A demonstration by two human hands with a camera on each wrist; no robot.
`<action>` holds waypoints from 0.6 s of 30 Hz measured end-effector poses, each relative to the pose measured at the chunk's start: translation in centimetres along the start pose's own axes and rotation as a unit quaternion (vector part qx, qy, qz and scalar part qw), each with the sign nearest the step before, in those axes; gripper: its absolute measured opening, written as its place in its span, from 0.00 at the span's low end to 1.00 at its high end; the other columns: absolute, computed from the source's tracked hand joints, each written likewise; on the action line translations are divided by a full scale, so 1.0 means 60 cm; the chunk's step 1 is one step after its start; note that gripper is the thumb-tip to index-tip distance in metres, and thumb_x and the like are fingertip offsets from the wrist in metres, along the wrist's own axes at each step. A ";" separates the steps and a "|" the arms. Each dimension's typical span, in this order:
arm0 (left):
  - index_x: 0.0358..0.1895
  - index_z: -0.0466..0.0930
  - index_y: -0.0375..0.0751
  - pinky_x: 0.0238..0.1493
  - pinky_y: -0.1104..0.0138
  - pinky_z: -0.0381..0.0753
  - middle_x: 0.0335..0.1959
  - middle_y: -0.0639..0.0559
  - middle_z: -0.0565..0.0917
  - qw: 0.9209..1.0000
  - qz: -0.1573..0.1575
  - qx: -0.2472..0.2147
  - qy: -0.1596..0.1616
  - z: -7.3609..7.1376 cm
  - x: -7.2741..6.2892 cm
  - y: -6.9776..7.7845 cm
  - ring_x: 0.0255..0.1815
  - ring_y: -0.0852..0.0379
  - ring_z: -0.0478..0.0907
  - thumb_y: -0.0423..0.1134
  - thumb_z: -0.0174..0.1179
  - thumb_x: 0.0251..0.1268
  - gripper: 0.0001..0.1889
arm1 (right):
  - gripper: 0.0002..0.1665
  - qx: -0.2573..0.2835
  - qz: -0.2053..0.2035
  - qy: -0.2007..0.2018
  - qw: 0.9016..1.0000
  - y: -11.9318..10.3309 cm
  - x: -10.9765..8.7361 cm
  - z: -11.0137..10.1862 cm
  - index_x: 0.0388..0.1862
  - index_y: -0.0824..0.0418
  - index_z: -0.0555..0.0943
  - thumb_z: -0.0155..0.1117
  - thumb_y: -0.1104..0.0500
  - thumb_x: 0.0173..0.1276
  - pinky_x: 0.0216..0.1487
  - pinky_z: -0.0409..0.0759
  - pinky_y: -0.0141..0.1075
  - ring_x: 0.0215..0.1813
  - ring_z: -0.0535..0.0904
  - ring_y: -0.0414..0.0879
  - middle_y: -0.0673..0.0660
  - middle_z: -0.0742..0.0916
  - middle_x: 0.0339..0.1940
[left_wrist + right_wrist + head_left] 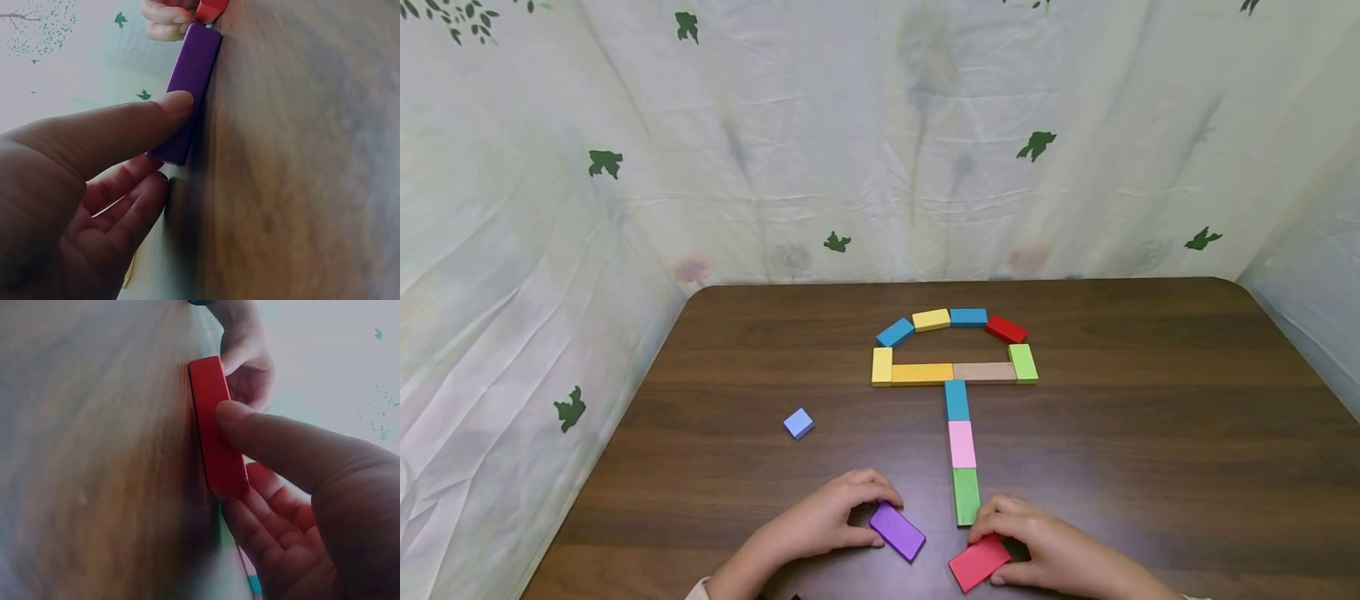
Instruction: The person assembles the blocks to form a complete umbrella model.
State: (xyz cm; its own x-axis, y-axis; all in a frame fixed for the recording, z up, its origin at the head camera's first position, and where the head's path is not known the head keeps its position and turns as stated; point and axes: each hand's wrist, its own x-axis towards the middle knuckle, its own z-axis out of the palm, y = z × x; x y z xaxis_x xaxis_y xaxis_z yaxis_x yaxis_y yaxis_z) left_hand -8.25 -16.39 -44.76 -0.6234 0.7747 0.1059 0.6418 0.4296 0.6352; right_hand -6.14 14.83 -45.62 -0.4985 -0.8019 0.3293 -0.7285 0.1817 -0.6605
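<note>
My left hand (835, 517) pinches a purple block (898, 531) between thumb and fingers, close over the table. In the left wrist view the thumb presses the long side of the purple block (190, 87). On the other side, my right hand (1037, 546) grips a red block (980, 563) just below the bottom of a column of blocks. That column runs from a green block (966, 497) up through a pink block (962, 444) to a blue block (957, 401). Above it, an orange block (922, 374) and a tan block (985, 372) form a straight bar.
Over the bar curves an arch of coloured blocks, among them a yellow block (931, 320) and a dark red block (1006, 329). A small light-blue cube (799, 423) lies left of the column. The brown table (1150, 433) ends at a patterned cloth (880, 150).
</note>
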 end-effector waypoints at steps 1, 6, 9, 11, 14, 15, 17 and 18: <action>0.47 0.76 0.51 0.49 0.70 0.69 0.44 0.64 0.73 1.000 0.000 0.000 0.001 0.000 0.000 -0.001 0.47 0.67 0.69 0.42 0.65 0.52 0.17 | 0.20 0.002 0.006 -0.001 1.000 0.000 0.000 -0.001 0.47 0.49 0.74 0.67 0.58 0.56 0.46 0.71 0.29 0.48 0.70 0.37 0.43 0.74 0.46; 0.45 0.77 0.52 0.48 0.71 0.69 0.42 0.64 0.72 1.000 0.004 0.001 0.006 0.001 0.000 -0.004 0.46 0.67 0.69 0.41 0.65 0.52 0.15 | 0.22 0.001 0.040 -0.011 0.999 -0.003 -0.003 -0.010 0.46 0.47 0.74 0.69 0.60 0.53 0.47 0.71 0.29 0.48 0.70 0.36 0.41 0.73 0.45; 0.44 0.77 0.52 0.48 0.72 0.69 0.42 0.64 0.72 1.000 0.007 0.002 0.010 0.001 0.000 -0.004 0.46 0.67 0.69 0.41 0.66 0.51 0.15 | 0.21 -0.002 0.042 -0.016 0.999 -0.003 -0.004 -0.013 0.45 0.47 0.74 0.69 0.61 0.53 0.46 0.71 0.29 0.47 0.70 0.36 0.41 0.74 0.45; 0.44 0.77 0.51 0.48 0.72 0.69 0.42 0.64 0.73 1.000 0.007 0.002 0.010 0.001 0.001 -0.003 0.46 0.67 0.69 0.41 0.66 0.51 0.15 | 0.20 -0.009 0.032 -0.013 0.999 -0.003 -0.003 -0.012 0.45 0.48 0.75 0.68 0.61 0.53 0.46 0.72 0.29 0.47 0.71 0.36 0.41 0.74 0.44; 0.44 0.77 0.51 0.48 0.72 0.69 0.42 0.64 0.73 1.000 0.005 0.003 0.009 0.001 0.001 -0.002 0.46 0.67 0.69 0.41 0.65 0.52 0.14 | 0.18 -0.026 0.014 -0.004 1.000 -0.003 -0.002 -0.008 0.44 0.50 0.75 0.67 0.60 0.55 0.45 0.71 0.28 0.46 0.71 0.36 0.42 0.74 0.44; 0.44 0.77 0.51 0.48 0.71 0.69 0.42 0.64 0.73 1.000 0.004 0.003 0.009 0.001 0.001 -0.001 0.46 0.67 0.69 0.41 0.65 0.52 0.14 | 0.17 -0.032 0.010 -0.001 0.999 -0.003 -0.001 -0.006 0.44 0.50 0.75 0.67 0.59 0.56 0.45 0.71 0.27 0.46 0.71 0.36 0.42 0.74 0.43; 0.44 0.77 0.52 0.48 0.71 0.69 0.42 0.64 0.73 1.000 0.000 0.001 0.007 0.001 0.000 -0.001 0.46 0.67 0.69 0.41 0.65 0.52 0.14 | 0.16 -0.040 -0.001 0.004 0.999 -0.004 0.000 -0.002 0.44 0.51 0.75 0.66 0.58 0.57 0.46 0.71 0.26 0.46 0.71 0.36 0.42 0.74 0.43; 0.44 0.77 0.52 0.48 0.71 0.69 0.42 0.64 0.73 1.000 -0.001 0.001 0.006 0.001 0.000 -0.001 0.46 0.67 0.69 0.42 0.65 0.52 0.14 | 0.15 -0.043 -0.003 0.007 0.999 -0.004 0.000 -0.001 0.44 0.51 0.76 0.66 0.57 0.57 0.46 0.70 0.25 0.45 0.71 0.36 0.42 0.74 0.43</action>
State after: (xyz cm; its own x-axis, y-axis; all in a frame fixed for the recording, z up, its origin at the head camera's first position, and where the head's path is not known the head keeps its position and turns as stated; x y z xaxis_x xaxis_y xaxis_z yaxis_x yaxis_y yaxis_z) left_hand -8.26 -16.36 -44.84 -0.6308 0.7675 0.1136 0.6408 0.4328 0.6341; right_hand -5.98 14.81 -45.44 -0.4997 -0.7951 0.3438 -0.7690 0.2245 -0.5985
